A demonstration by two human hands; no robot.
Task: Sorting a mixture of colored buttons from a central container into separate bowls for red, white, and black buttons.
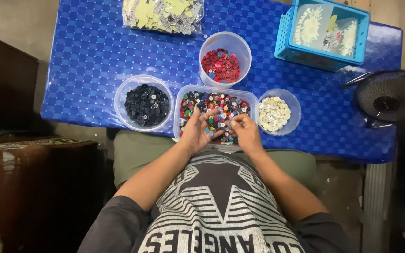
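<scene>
Person seated at the counter (94, 56), which has a blue checked cover, both forearms angled inward from the elbows, hands meeting over the rectangular tub (215, 115) of mixed coloured buttons at the near edge. Left hand (197, 129) palm partly up, fingers (202, 115) curled loosely, a few buttons seem to sit in it; cannot tell if it grips anything firmly. Right hand (244, 129) knuckles up, fingers bunched together in a pinch just over the buttons; whatever is pinched is too small to make out. Hands just beside each other, not touching.

Round tub of black buttons (146, 104) left of the mixed tub, small round tub of cream buttons (277, 112) right of it, taller cup of red buttons (224, 58) behind. Blue basket (322, 33) at far right, plastic bag of pale cut-outs (162, 14) at far edge, small fan (390, 96) off the right side.
</scene>
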